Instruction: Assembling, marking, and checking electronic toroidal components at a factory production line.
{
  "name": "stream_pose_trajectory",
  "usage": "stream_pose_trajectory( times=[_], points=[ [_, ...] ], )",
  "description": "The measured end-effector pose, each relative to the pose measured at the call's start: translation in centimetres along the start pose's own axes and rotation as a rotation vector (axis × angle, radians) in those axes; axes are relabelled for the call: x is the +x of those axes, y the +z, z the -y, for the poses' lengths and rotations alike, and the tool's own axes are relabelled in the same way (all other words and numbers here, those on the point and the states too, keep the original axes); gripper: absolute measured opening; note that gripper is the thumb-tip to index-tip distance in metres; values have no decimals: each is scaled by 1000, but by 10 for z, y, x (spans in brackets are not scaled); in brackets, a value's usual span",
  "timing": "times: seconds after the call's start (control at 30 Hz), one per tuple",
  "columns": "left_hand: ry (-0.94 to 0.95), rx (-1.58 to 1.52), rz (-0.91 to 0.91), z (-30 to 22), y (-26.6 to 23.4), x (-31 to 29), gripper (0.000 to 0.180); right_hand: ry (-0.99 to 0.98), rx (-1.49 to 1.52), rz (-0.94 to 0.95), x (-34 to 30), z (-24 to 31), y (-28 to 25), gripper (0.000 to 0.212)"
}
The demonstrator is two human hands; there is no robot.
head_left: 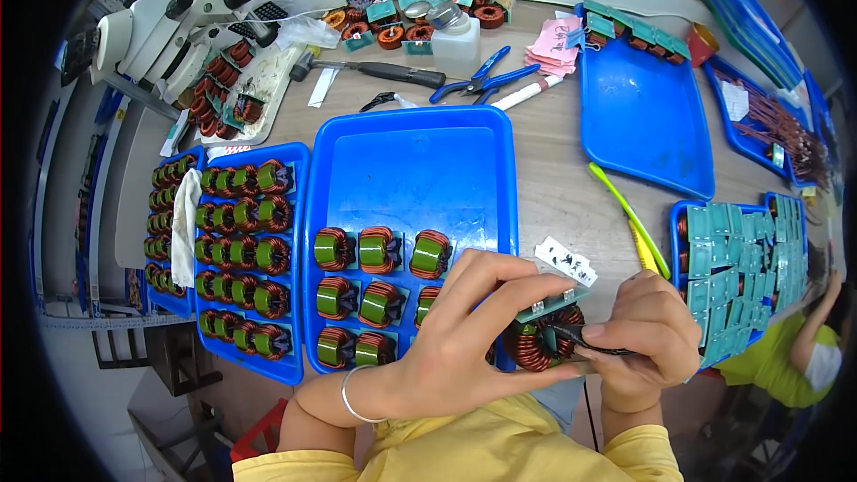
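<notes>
My left hand [455,348] grips a copper-wound toroidal coil [530,350] with a small green circuit board [541,305] along its upper side. The fingertips rest on the board's edge, and the thumb passes below the coil. My right hand [650,330] is closed round a thin black tool [571,337], its kind not clear. The tool's end reaches the coil's centre opening; the fingers cover the rest. Just beyond the coil lies a white scrap [566,261] with black marks. Left of my hands, a blue tray [411,170] holds rows of coils with green bands.
Two more blue trays of coils [245,259] stand left. On the right are a blue tray [647,107], green tweezers [629,214] and trays of green-boarded parts [728,277]. Behind lie a hammer [384,71], blue-handled pliers [486,80] and a bottle [456,46]. Another person [794,348] is at far right.
</notes>
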State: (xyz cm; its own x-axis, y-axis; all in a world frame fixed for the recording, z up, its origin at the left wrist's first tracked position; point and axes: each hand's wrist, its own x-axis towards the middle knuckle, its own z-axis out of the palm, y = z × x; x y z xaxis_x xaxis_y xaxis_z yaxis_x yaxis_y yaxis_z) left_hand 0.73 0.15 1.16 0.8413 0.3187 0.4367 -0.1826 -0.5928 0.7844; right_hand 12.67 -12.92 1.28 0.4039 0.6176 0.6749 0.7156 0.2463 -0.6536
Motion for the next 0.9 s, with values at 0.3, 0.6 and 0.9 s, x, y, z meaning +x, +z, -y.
stream_pose_trajectory(
  times=[0.3,0.6,0.9],
  points=[
    [27,3,-17,2,0,-1,60,5,-18,6,0,1,2,24],
    [39,33,-21,3,3,-2,58,29,143,82,-2,-6,4,22],
    [-90,-94,29,3,1,-2,57,142,406,-166,-11,-12,-4,20]
  ],
)
